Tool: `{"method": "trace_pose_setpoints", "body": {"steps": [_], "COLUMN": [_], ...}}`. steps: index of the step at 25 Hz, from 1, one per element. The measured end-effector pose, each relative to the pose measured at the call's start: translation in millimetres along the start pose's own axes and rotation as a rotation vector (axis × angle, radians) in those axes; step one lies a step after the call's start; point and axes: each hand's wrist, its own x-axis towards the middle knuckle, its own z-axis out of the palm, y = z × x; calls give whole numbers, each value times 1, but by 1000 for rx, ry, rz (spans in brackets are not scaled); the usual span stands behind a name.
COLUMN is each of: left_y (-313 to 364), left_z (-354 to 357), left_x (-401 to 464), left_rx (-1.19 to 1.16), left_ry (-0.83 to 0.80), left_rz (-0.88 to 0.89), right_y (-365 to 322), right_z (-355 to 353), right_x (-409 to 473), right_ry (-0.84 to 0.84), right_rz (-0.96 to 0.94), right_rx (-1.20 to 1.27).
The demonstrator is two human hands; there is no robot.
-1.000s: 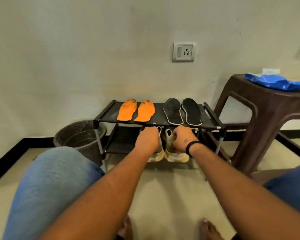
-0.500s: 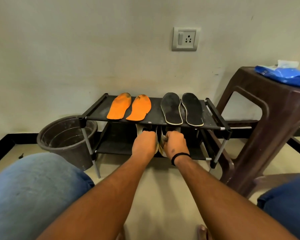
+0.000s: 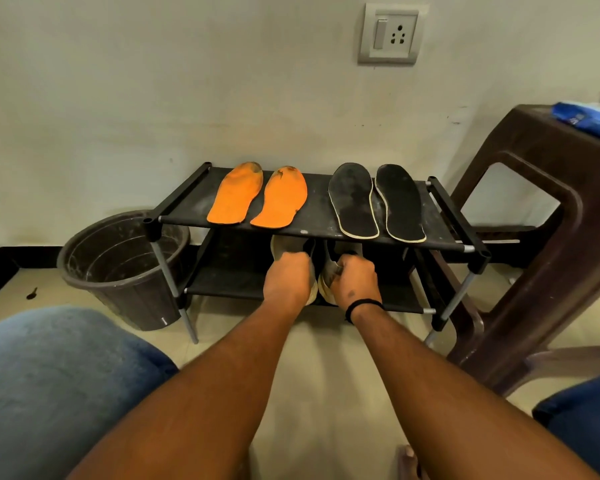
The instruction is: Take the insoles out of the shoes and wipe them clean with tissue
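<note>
We have pushed the pale shoes back from the floor onto the lower shelf of the rack. Our left hand grips the left shoe's heel and our right hand grips the right one's. With the orange insoles and black insoles lying on the top shelf, we judge this pair finished. The bucket beside the rack looks empty; the tissue pack lies on the stool.
</note>
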Motion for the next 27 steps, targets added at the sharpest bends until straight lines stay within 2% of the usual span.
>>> {"method": "trace_pose_setpoints", "body": {"steps": [6,11,17,21,24,27], "left_y": [-1,0,-2,-2,-5,-18], "left_z": [8,8,-9,-29,-50,-82], "left_x": [3,2,-4,-16,-30,-47], "left_rx": [-2,-51,-78,-74,-102,-91], "left_ry": [32,69,128,130,141,200], "left_rz": [27,67,104,117,129,136], "right_y": [5,4,-9,-19,-42,-85], "right_z": [5,2,-15,-35,-47,-56], "right_x": [3,4,-4,-12,-23,-35], "right_ry": [-18,-43,35,29,44,56], "right_rz": [37,-18,-96,-89,-99,-200], "right_rx": [2,-20,-29,-56,-22,11]}}
